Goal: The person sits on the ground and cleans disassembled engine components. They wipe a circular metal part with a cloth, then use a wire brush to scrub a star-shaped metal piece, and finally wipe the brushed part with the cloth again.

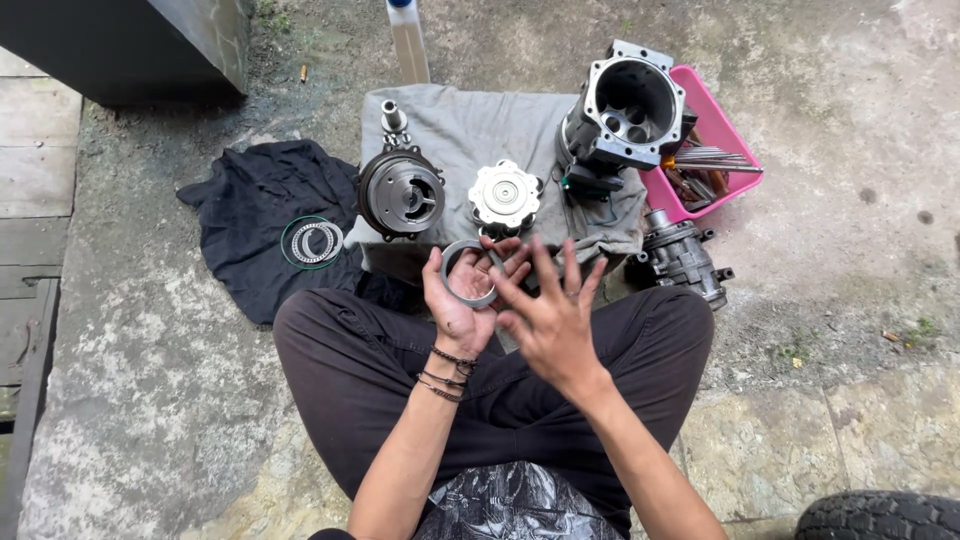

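Rough concrete ground fills the frame, where a person sits cross-legged before a grey cloth. At centre frame, the left hand grips a thin metal ring, its opening facing the camera; the right hand hovers just right of it, fingers spread, holding nothing. Above lie a round housing and a white toothed plate. At upper right, a pink tray holds metal rods.
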